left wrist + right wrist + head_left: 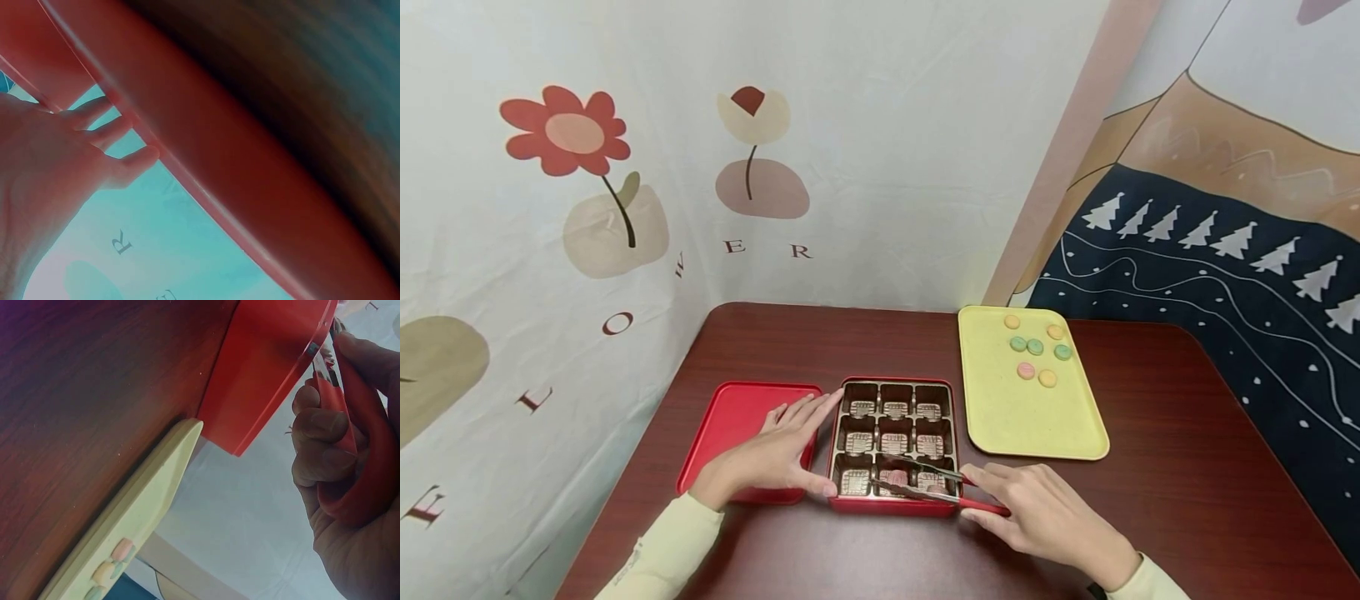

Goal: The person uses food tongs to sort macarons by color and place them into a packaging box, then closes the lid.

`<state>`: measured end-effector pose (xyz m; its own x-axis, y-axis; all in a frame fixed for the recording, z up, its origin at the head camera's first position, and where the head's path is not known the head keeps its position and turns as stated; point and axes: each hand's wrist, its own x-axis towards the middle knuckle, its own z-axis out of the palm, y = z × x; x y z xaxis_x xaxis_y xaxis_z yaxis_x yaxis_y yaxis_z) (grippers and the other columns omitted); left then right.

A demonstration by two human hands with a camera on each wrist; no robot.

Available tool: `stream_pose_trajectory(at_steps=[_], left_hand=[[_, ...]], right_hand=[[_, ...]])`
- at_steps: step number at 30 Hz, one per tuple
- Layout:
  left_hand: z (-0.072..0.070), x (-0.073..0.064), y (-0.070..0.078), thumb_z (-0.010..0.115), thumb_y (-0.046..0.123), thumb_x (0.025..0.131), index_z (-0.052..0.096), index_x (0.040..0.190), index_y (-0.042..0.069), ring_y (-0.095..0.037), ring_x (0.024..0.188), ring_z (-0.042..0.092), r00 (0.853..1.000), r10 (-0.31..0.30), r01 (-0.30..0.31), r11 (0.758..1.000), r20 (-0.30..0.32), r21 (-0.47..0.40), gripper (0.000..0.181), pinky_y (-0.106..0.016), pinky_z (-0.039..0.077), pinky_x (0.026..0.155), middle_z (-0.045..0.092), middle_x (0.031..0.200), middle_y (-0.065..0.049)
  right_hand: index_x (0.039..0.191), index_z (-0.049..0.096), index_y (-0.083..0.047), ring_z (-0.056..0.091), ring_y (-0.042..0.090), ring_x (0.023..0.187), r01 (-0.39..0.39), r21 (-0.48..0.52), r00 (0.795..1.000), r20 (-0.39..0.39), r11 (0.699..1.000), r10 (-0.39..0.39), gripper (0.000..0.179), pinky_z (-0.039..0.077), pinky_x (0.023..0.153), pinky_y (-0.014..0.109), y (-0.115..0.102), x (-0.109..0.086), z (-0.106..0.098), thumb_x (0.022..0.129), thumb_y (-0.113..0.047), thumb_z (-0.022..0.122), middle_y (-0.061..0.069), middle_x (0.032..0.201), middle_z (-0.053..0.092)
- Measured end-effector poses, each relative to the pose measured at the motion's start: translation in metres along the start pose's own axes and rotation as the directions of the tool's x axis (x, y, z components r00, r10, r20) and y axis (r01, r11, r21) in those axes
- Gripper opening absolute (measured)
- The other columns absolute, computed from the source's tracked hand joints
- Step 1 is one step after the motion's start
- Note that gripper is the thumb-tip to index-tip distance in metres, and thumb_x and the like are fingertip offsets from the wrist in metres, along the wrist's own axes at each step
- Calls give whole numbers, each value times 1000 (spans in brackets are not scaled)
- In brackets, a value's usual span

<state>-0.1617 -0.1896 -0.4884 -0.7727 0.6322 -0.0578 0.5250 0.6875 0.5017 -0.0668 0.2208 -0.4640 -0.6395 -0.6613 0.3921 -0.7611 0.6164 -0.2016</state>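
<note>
A red box [895, 505] with a brown-gold divided insert stands on the table. Along its left side rests my left hand [782, 450], fingers extended at the far corner and thumb at the near one. In the left wrist view, that hand's fingertips [147, 156] touch the red rim. My right hand [1041, 510] grips red-handled tongs [985, 505], whose spread arms reach over the box's near row. A pink macaron [897, 477] sits in the near middle compartment; something pinkish shows in the near right one, partly hidden by the tongs. The right wrist view shows fingers curled round the red handle [375, 481].
Right of the box lies a yellow tray [1030, 425] with several yellow, green and pink macarons [1026, 371] toward its far end. A red lid [737, 417] lies to the left, partly under the left hand. Printed cloth [887, 208] hangs behind the table.
</note>
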Motion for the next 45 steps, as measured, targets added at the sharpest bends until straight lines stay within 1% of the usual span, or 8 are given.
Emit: stream_pose_trajectory(at_steps=[7, 13, 21, 27, 32, 37, 40, 45], left_hand=[[0, 0, 0, 83, 82, 74, 9, 177, 22, -49, 161, 20, 1000, 7, -7, 1000, -3, 5, 141, -81, 17, 116, 29, 174, -23], [2, 0, 0, 83, 83, 74, 9, 177, 23, -49, 160, 20, 1000, 2, -2, 1000, 0, 6, 140, -81, 17, 116, 29, 173, -23], [1, -1, -1, 85, 81, 74, 9, 177, 23, -49, 160, 20, 1000, -11, 11, 1000, 1, 4, 140, -81, 16, 117, 29, 174, -22], [1, -2, 0, 86, 79, 74, 9, 177, 24, -49, 160, 20, 1000, -19, 19, 1000, 6, 0, 140, -81, 16, 117, 29, 174, -21], [0, -1, 0, 85, 81, 74, 9, 177, 24, -49, 160, 21, 1000, -21, 21, 1000, 3, 7, 141, -80, 17, 117, 29, 174, -22], [0, 0, -1, 85, 80, 74, 8, 177, 24, -49, 160, 21, 1000, -15, 15, 1000, 5, 8, 141, -81, 17, 117, 29, 174, -22], [0, 0, 0, 86, 79, 75, 8, 177, 23, -49, 160, 20, 1000, -10, 10, 1000, 3, 7, 141, -81, 16, 117, 29, 174, -22], [-1, 0, 0, 85, 79, 74, 8, 177, 23, -49, 160, 20, 1000, -12, 12, 1000, 5, 9, 141, -81, 17, 117, 29, 174, -22]], right_hand=[[124, 80, -10, 51, -8, 67, -30, 22, 1000, 10, 999, 30, 44, 44, 59, 14, 1, -3, -3, 90, -36, 92, -10, 95, 73], [125, 79, -9, 63, -3, 75, -25, -10, 1000, -1, 1000, 25, 47, 53, 63, 21, 3, -5, -5, 92, -41, 90, -4, 108, 79], [129, 77, -9, 62, 1, 77, -78, -32, 997, 8, 996, 78, 55, 54, 66, 25, 8, -9, -13, 89, -43, 92, -4, 114, 78], [131, 74, -11, 56, -1, 74, -134, -14, 991, 14, 991, 134, 55, 50, 63, 22, 11, -13, -21, 90, -43, 92, -9, 104, 74], [135, 73, -12, 52, -1, 72, -213, -20, 976, 33, 977, 214, 59, 46, 60, 20, 16, -15, -28, 90, -45, 91, -8, 104, 74], [137, 74, -11, 63, 3, 82, -281, -45, 960, -4, 959, 282, 63, 56, 65, 27, 30, -19, -35, 86, -43, 94, -2, 113, 77], [139, 74, -12, 63, 6, 83, -343, -57, 940, -24, 938, 342, 65, 57, 66, 30, 42, -23, -38, 86, -43, 95, 0, 113, 77], [138, 75, -10, 51, 5, 67, -410, -80, 911, -79, 908, 405, 64, 45, 57, 28, 62, -30, -42, 85, -39, 95, -7, 90, 68]])
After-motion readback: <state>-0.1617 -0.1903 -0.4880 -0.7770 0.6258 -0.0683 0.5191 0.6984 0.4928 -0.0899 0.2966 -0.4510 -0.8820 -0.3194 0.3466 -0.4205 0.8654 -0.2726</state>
